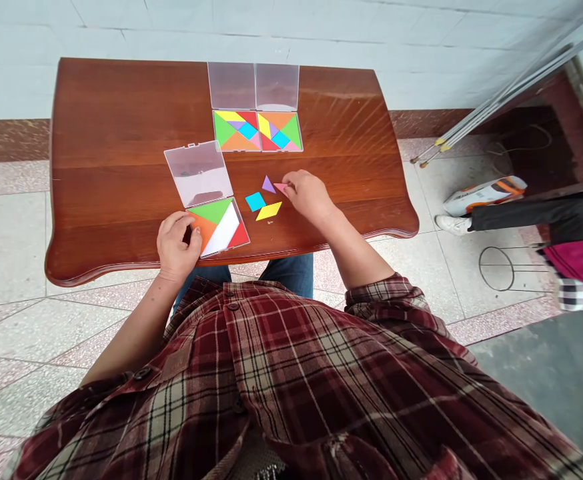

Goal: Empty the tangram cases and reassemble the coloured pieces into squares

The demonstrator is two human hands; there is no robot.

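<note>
Where right fingers (294,177) end, pink triangle (280,187) apparently touches.

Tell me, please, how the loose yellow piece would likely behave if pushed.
The loose yellow piece looks thin and flat, so it would probably slide rather than roll or tip. Its straight, crisp edges suggest it is fairly stiff. The glossy table may offer little grip.
</note>
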